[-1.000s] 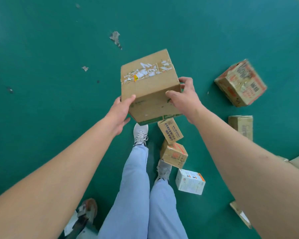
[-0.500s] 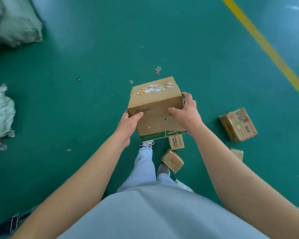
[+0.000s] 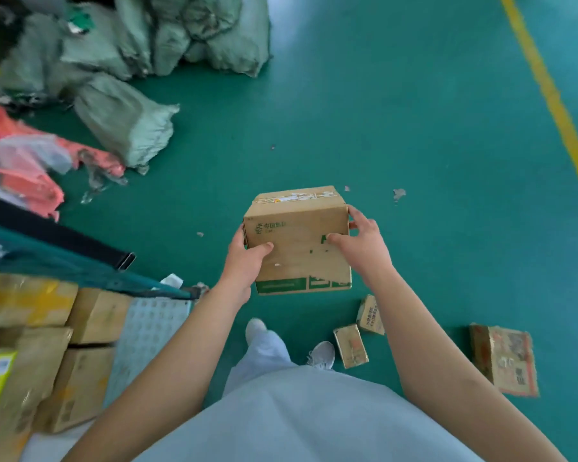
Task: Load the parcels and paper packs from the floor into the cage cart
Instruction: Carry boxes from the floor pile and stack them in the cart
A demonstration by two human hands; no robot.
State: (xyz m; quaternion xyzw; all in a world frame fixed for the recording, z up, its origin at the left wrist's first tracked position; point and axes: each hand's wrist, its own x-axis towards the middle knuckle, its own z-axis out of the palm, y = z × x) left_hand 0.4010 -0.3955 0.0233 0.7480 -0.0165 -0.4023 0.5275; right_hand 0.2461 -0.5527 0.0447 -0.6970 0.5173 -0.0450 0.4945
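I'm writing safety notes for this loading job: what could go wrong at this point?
1. Small parcels lie beside the person's feet: a trip risk while carrying.
2. The left hand and right hand grip the box only by its sides, so it might slip.
3. The cart rail could catch it.

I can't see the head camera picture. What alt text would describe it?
A person's left hand and right hand hold a cardboard box above a green floor. Smaller parcels lie near their feet, and a cage cart with boxes stands at the left.
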